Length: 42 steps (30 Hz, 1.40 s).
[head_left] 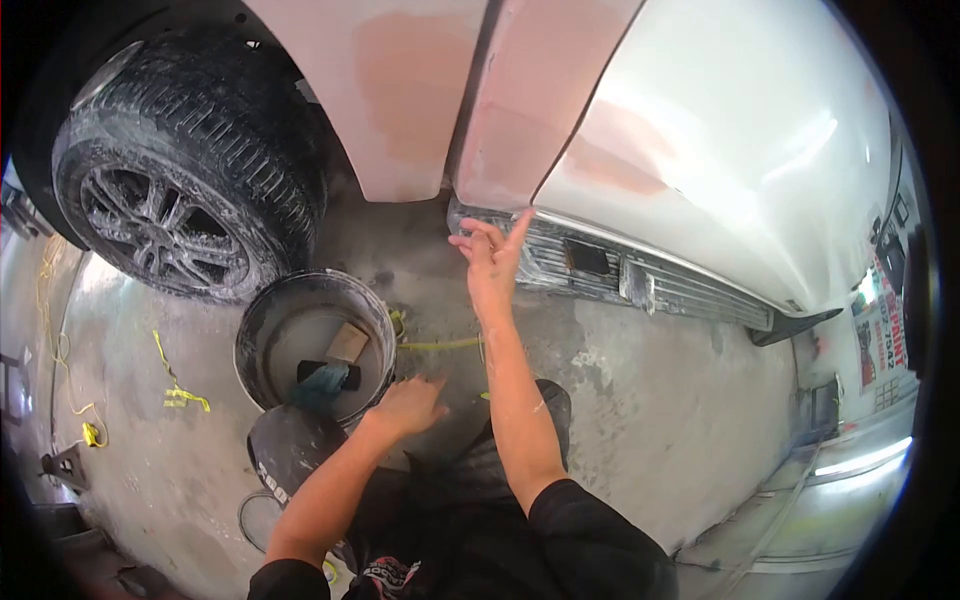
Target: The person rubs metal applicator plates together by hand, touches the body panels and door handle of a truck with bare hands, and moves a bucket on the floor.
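Observation:
My right hand (492,262) reaches up to the car body with its fingers apart and nothing in it. Its extended index finger is at the lower edge of the white and pinkish body panel (620,150), beside the panel seam; whether it touches cannot be told. My left hand (408,407) hovers above my knees, near the bucket, its fingers loosely stretched and no object visible in it. The dark round bucket (250,345) holds cloudy liquid, a tan block (347,343), a dark block (352,377) and a bluish cloth (322,383).
A dusty wheel (165,225) stands at upper left. Below the panel runs a ribbed side step (600,262). Yellow strips (180,395) and a yellow cord (60,345) lie on the concrete floor (660,400). A sign (880,330) hangs at far right.

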Each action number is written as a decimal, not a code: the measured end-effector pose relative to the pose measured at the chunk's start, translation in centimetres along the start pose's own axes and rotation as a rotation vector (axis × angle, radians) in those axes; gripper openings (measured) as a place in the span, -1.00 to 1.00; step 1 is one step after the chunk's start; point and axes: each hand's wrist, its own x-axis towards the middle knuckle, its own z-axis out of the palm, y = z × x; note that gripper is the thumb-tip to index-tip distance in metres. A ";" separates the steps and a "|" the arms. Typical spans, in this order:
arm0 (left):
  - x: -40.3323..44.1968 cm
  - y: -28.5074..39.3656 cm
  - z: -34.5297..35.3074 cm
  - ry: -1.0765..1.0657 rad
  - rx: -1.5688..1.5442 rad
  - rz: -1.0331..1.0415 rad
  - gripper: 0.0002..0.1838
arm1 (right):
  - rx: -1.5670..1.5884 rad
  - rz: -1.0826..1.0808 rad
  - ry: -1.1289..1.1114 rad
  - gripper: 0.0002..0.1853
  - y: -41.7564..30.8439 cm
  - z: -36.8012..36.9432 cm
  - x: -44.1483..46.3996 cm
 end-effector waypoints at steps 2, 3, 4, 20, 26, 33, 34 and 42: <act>0.1 0.0 0.1 -0.006 0.008 0.006 -0.32 | -0.059 -0.089 0.079 -0.04 -0.8 -0.7 -0.1; 0.0 0.2 -0.1 -0.017 0.009 0.006 -0.32 | -0.091 -0.132 0.120 -0.05 -1.3 -1.2 -0.1; -0.2 0.5 -0.4 -0.028 0.010 0.007 -0.32 | -0.164 -0.178 0.125 -0.06 -2.1 -1.8 0.0; 0.0 0.2 0.4 0.011 -0.006 0.074 -0.33 | -0.967 -0.379 0.164 -0.08 -5.9 -5.7 2.8; -0.5 0.7 0.0 0.006 0.001 0.059 -0.33 | -1.063 -0.787 0.233 -0.18 -6.8 -4.5 2.9; -0.4 0.7 0.1 0.001 0.014 0.067 -0.34 | -1.208 -0.884 0.274 -0.10 -10.8 -3.6 6.4; -0.4 0.6 0.0 0.008 0.006 0.072 -0.34 | -1.214 -0.909 0.295 -0.10 -9.9 -4.0 6.8; -1.4 1.5 -1.2 0.006 -0.005 0.040 -0.34 | -1.200 -0.492 0.037 -0.09 1.7 -7.1 -1.1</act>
